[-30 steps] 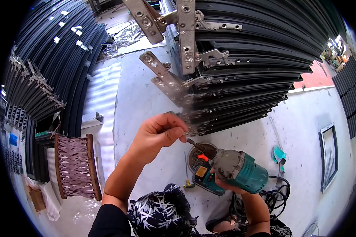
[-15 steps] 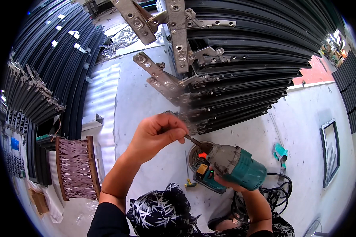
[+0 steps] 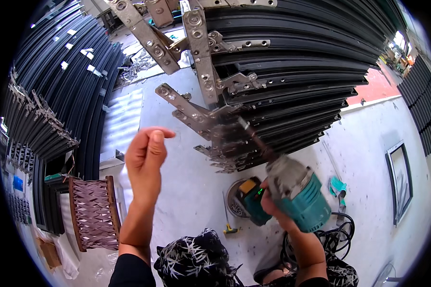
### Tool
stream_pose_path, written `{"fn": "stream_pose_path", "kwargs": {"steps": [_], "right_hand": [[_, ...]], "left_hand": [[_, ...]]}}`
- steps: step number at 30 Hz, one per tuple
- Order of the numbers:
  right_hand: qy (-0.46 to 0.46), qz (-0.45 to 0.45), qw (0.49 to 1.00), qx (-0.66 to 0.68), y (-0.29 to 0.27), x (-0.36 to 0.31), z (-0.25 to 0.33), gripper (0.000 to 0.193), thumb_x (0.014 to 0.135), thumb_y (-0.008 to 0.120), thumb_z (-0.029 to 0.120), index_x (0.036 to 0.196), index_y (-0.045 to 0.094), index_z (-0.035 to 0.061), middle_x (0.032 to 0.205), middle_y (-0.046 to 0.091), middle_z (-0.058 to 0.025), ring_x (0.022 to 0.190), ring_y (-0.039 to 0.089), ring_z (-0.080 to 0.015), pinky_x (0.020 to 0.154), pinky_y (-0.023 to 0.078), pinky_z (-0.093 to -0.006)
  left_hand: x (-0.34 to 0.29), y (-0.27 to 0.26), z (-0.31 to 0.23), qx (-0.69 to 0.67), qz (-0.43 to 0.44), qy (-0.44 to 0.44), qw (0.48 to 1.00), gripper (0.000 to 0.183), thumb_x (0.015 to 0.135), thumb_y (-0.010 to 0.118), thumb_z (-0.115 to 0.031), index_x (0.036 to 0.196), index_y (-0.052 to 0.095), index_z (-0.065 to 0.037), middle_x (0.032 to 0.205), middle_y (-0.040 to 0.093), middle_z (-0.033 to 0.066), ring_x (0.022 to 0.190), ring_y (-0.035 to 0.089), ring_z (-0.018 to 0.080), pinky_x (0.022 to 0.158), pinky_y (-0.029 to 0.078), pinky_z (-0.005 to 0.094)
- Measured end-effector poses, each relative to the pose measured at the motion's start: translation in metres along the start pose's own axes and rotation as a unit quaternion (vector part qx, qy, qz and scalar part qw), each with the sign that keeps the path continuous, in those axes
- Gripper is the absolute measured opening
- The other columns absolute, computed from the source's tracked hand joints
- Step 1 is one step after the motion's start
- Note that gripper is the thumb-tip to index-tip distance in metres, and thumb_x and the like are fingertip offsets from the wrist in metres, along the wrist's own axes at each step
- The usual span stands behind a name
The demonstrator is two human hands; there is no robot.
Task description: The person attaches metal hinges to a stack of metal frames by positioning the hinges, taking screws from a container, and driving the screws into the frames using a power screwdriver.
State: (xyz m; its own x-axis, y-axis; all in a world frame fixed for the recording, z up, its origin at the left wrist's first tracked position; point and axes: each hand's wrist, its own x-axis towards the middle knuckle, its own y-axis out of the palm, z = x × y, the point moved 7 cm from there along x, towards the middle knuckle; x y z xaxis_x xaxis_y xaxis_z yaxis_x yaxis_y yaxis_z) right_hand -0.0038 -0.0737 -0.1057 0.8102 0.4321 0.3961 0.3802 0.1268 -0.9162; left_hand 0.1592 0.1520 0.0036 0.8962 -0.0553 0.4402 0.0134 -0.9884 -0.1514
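In my right hand is a teal and grey cordless power driver, with its battery toward the floor. Its long bit points up and away, its tip at the ends of the stacked black frame bars. Metal hinge arms stick out leftward from those ends. To the left of the stack, my left hand is raised, apart from the driver. Its thumb lies against the index finger and the other fingers are curled; whether something is inside them is hidden. Below the driver, a round tub of screws is partly covered by the battery.
A T-handled tool with a yellow and dark grip lies on the floor. A coiled black cable is at lower right, near a teal-handled tool and a small frame. Another bar stack and a strap-wound spool stand left.
My left hand has left the bit's tip and moved left. The driver has swung its bit up toward the bar ends. The view has shifted slightly.
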Motion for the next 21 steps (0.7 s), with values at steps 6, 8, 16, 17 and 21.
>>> {"fn": "stream_pose_path", "kwargs": {"steps": [6, 8, 16, 17, 21], "right_hand": [[0.249, -0.198, 0.911, 0.262, -0.027, 0.036, -0.046, 0.026, 0.081, 0.07, 0.014, 0.106, 0.064, 0.0069, 0.099, 0.065, -0.0076, 0.087, 0.062, -0.0215, 0.075, 0.049, -0.0338], [0.276, -0.176, 0.891, 0.314, -0.004, 0.029, -0.058, 0.028, 0.085, 0.063, 0.015, 0.111, 0.058, 0.0077, 0.104, 0.063, -0.0079, 0.093, 0.061, -0.0219, 0.08, 0.049, -0.0366], [0.148, -0.194, 0.952, 0.186, -0.001, 0.046, -0.043, 0.025, 0.083, 0.065, 0.009, 0.107, 0.064, 0.0058, 0.106, 0.065, -0.0117, 0.099, 0.062, -0.0279, 0.084, 0.049, -0.038], [0.169, -0.182, 0.938, 0.241, 0.016, 0.035, -0.043, 0.027, 0.082, 0.065, 0.009, 0.109, 0.063, 0.0061, 0.109, 0.064, -0.0125, 0.103, 0.06, -0.0285, 0.088, 0.047, -0.0387], [0.327, -0.143, 0.807, 0.47, 0.014, 0.045, -0.051, 0.028, 0.089, 0.045, 0.016, 0.109, 0.059, 0.0045, 0.107, 0.063, -0.0096, 0.092, 0.062, -0.0197, 0.076, 0.053, -0.0328]], "left_hand": [[0.025, 0.016, -0.072, 0.18, -0.015, 0.164, 0.97, 0.015, 0.09, 0.061, -0.015, 0.098, 0.062, -0.003, 0.057, 0.042, -0.0044, 0.051, 0.034, 0.0041, 0.047, 0.029, 0.0207], [0.036, 0.03, -0.089, 0.206, -0.015, 0.194, 0.959, 0.017, 0.089, 0.062, -0.016, 0.1, 0.062, -0.003, 0.055, 0.043, -0.0011, 0.049, 0.037, 0.0069, 0.046, 0.03, 0.0227], [0.054, 0.046, -0.085, 0.246, 0.008, 0.146, 0.958, 0.031, 0.089, 0.064, -0.019, 0.11, 0.059, 0.003, 0.058, 0.045, -0.0018, 0.055, 0.037, 0.0039, 0.048, 0.03, 0.0226], [0.056, 0.048, -0.085, 0.204, 0.041, 0.113, 0.972, 0.034, 0.089, 0.064, -0.019, 0.113, 0.057, 0.004, 0.059, 0.046, -0.0023, 0.056, 0.036, 0.0023, 0.048, 0.029, 0.0219], [0.065, 0.056, -0.074, -0.017, 0.075, -0.016, 0.997, 0.023, 0.093, 0.056, -0.013, 0.112, 0.054, -0.001, 0.055, 0.035, -0.0061, 0.052, 0.028, 0.0029, 0.047, 0.022, 0.0212]]}}
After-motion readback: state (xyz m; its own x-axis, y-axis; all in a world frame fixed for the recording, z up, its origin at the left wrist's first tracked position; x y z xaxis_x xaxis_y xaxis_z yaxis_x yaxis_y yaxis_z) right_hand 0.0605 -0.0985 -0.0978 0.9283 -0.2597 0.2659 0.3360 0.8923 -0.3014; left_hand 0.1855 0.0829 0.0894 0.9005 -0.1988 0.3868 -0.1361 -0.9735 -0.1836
